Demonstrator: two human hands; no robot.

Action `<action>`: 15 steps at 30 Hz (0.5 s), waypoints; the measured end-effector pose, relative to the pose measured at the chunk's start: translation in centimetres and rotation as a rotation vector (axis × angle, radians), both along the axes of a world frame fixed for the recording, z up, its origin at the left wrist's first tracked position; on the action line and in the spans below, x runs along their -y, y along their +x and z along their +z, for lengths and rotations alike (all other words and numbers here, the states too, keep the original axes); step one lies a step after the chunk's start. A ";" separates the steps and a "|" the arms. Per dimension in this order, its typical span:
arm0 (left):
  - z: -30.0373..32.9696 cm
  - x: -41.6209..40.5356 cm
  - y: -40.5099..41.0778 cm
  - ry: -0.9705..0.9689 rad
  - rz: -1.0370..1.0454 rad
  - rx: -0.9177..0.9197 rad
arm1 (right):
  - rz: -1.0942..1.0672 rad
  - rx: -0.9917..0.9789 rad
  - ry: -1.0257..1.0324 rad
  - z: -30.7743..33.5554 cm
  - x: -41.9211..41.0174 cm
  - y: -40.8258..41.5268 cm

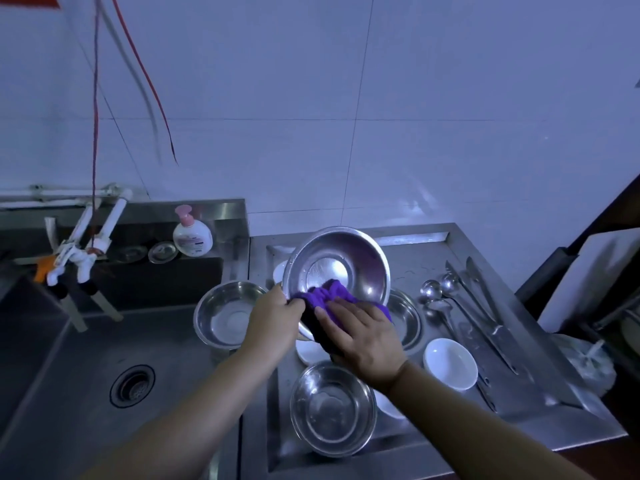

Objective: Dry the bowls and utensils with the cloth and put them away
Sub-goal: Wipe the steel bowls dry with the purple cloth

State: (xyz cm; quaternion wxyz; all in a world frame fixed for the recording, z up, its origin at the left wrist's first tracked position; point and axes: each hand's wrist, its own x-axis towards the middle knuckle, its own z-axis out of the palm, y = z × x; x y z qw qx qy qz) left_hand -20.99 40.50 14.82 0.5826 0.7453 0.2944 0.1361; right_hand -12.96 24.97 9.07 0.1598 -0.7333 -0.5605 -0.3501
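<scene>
— Start at the hands. What is each one doing?

— The right hand (pixel 363 337) lies flat, fingers spread, pressing the purple cloth (pixel 329 296) against the near rim of the big steel bowl (pixel 337 268). The left hand (pixel 273 320) has its fingers curled over that bowl's left edge, holding it tipped up.

— So the bowl is off the counter?

— Lifted and tilted, its open side facing the person, above the middle of the draining counter (pixel 502 386). The cloth bunches from the rim into the lower part of the hollow.

— Which way must the wipe go?

— I judge away from the right hand, up and inward: the wet-looking base of the bowl lies just beyond the fingertips, towards the counter's back edge. The left hand is nearer the rim and would have to turn the bowl.

— And the rest?

— Other steel bowls sit untouched: one at the counter's left edge (pixel 228 313), one by its front edge (pixel 332 410), one partly hidden behind the right hand (pixel 405 317). A white bowl (pixel 450 363) sits right of that hand. The ladles and knives (pixel 474 306) run lengthwise along the right edge, well apart from both hands.
</scene>
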 end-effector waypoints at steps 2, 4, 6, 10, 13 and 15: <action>0.9 -0.5 -0.1 0.033 -0.025 -0.050 | 0.105 0.120 -0.069 0.6 1.7 2.4; 1.7 -1.2 0.1 0.061 -0.086 -0.078 | 0.173 0.221 -0.153 1.5 3.1 4.5; 2.2 -1.3 0.4 0.097 -0.089 -0.093 | 0.182 0.250 -0.179 2.2 3.6 5.8; 2.2 -0.6 1.1 0.049 0.034 -0.062 | 0.144 0.107 -0.077 2.2 2.3 4.6; 1.3 -0.6 1.6 0.095 0.090 -0.085 | 0.131 -0.003 -0.063 1.9 1.5 2.5; 0.7 -0.2 2.0 0.121 0.134 -0.077 | 0.086 -0.059 -0.029 1.9 0.9 1.3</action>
